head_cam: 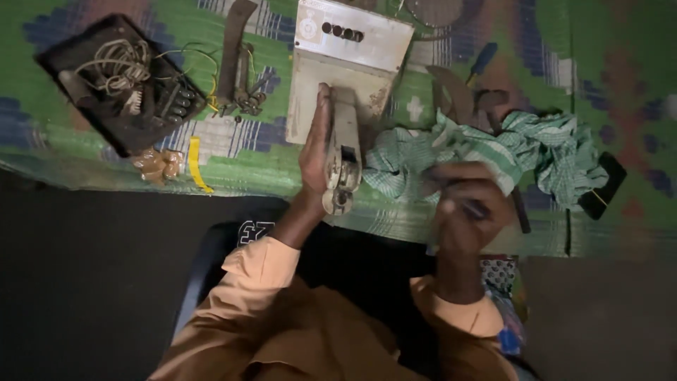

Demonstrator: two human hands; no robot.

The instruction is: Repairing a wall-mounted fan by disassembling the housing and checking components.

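Left hand point(315, 152) lay flat along the left flank of a long pale metal part point(343, 159); fingers point(323, 106) straight, pressed together, tips pointing away from the body. The thumb side was hidden, so whether the hand truly clamped the part could not be told. The part's long axis ran with those fingers, away from the body, its rounded near end point(338, 199) past the heel of the palm and its far end resting against a grey metal housing point(337, 77) that stood just beyond the fingertips.

Right hand point(469, 208) was blurred, fingers curled and pinching a dark slender tool point(474, 207); its kind was unclear. It sat to the right of the part, apart from it, over the near edge of a green checked cloth point(486, 152). From the right fingers the part lay to the left, broadside on. The left hand was the nearer one, already touching.

Beyond the right fingers: a blue-handled screwdriver point(484, 58) and dark curved metal pieces point(451, 92). Left of the left fingers, well apart: a black tray point(70, 53) with wire coils point(116, 67), a long dark bar point(233, 49), a yellow strip point(195, 162). All lay on a green patterned mat point(42, 134).
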